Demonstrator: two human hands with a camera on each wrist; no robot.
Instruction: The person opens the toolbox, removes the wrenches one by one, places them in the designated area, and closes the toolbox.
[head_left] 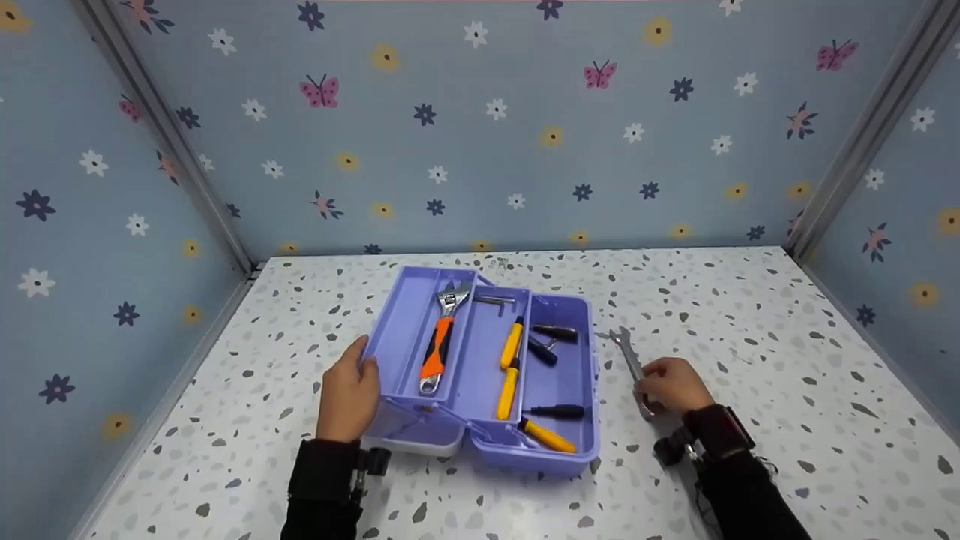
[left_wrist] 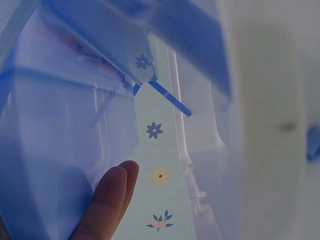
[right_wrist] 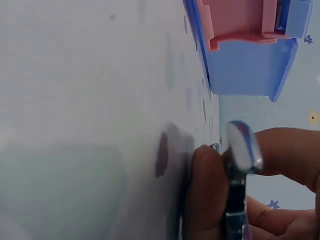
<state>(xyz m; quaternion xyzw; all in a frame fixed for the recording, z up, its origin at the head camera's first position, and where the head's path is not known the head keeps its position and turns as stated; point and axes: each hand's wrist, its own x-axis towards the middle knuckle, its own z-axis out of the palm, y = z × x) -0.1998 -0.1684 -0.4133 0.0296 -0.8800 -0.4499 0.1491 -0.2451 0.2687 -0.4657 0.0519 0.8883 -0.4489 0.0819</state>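
Note:
A purple toolbox (head_left: 585,465) stands unfolded on the table, its trays fanned to the left. My left hand (head_left: 349,397) holds the outer wall of the left tray (head_left: 394,330); in the left wrist view its straight fingers (left_wrist: 107,197) lie along the tray's bluish side. Right of the box, my right hand (head_left: 675,386) pinches a metal wrench (head_left: 630,356) low over the table. The wrench (right_wrist: 242,150) shows between thumb and fingers in the right wrist view. An adjustable wrench (head_left: 437,349) with an orange and black handle lies in the left tray.
Hex keys (head_left: 495,300) and yellow-handled tools (head_left: 508,386) lie in the middle tray. The deep compartment has black-handled tools (head_left: 559,411) and another yellow handle (head_left: 551,436). Patterned wall panels (head_left: 525,165) border the speckled table (head_left: 750,337).

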